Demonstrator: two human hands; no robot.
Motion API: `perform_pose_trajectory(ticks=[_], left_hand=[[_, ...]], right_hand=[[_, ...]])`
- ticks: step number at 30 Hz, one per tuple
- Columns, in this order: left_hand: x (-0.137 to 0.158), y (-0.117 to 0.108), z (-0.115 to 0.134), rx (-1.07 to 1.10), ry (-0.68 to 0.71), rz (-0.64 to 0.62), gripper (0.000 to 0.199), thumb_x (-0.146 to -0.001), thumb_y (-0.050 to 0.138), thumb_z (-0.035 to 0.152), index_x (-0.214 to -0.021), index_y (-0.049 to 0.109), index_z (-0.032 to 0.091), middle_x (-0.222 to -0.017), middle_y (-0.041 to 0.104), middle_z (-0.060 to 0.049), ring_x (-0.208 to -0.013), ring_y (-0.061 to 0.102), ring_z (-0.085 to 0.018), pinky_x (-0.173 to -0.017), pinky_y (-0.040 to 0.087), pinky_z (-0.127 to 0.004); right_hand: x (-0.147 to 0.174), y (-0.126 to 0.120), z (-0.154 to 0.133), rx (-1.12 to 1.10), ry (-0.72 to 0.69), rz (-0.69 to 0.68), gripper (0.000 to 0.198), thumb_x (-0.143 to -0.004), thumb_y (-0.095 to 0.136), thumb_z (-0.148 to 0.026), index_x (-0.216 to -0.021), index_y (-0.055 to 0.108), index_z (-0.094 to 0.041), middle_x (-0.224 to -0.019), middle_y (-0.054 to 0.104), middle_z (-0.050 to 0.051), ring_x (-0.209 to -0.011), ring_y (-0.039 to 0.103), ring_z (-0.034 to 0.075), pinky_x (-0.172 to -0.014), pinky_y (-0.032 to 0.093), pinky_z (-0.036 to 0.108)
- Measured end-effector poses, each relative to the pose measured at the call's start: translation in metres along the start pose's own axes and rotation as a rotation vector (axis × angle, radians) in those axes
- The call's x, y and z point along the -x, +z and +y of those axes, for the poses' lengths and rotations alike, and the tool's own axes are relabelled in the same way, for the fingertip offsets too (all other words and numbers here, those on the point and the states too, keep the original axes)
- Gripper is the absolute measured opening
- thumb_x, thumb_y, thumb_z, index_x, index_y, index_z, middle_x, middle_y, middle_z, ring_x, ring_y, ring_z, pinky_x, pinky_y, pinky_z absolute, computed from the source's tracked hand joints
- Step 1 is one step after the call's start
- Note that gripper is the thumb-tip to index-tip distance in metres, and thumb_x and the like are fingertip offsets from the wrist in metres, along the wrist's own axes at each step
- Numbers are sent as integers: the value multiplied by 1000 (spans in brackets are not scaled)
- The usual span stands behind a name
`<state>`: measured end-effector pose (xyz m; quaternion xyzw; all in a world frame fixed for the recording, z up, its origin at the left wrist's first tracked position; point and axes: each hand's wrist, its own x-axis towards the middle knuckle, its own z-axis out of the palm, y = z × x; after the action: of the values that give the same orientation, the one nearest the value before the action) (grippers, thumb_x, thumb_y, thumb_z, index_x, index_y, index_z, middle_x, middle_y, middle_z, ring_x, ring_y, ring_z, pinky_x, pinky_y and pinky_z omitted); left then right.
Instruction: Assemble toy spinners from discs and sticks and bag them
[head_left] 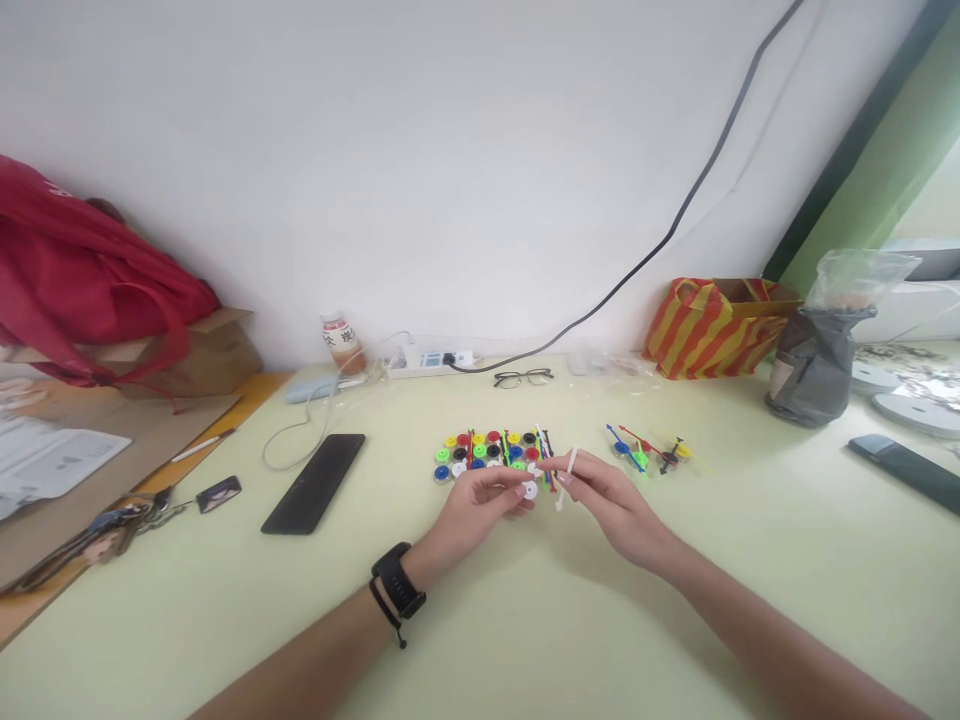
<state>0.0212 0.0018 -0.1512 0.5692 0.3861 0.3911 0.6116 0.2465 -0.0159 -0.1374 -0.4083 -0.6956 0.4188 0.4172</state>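
Holding a small, round, white, plastic-looking disc [530,490] at the thumb and fingertips of the left hand [480,500], narrowed down to the disc's edge. Pinching a slim, white, plastic-looking arrow [559,505] between thumb and index finger of the right hand [611,500], also narrow, and pointing leftwards past the arrow with that index finger. Running steeply away from the body along the arrow's long axis, leaning a little to the right at the far end, with the pointed head towards the near side. Lying just left of that near end, in the case of the disc: close to the arrow, apparently not touching, and nearer to the left hand than to the right. Set out just beyond the left hand: rows of small, glossy, multicoloured discs [480,452]. Lying to the right, beyond the right hand and well apart from the rows: a cluster of multicoloured arrows with discs [640,460], on the pale green tabletop [525,630].
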Motion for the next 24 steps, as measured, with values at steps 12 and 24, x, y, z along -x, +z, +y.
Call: perform_pose_trajectory(ticks=[12, 24], left_hand=[[1, 1, 1, -17, 72, -59, 33, -93, 74, 44, -110, 80, 17, -108, 80, -10, -100, 75, -25, -91, 60, -35], [6, 4, 0, -126, 167, -127, 30, -85, 83, 31, -111, 78, 16, -112, 78, -11, -103, 74, -25, -95, 59, -37]], right_hand=[[0, 17, 0, -246, 102, -6, 25, -93, 71, -46, -93, 72, -22, -87, 73, 5, -82, 69, 20, -79, 57, 35], [4, 20, 3, -153, 80, 3, 24, -103, 56, -45, -102, 64, -22, -87, 59, 1, -72, 51, 14, -64, 43, 27]])
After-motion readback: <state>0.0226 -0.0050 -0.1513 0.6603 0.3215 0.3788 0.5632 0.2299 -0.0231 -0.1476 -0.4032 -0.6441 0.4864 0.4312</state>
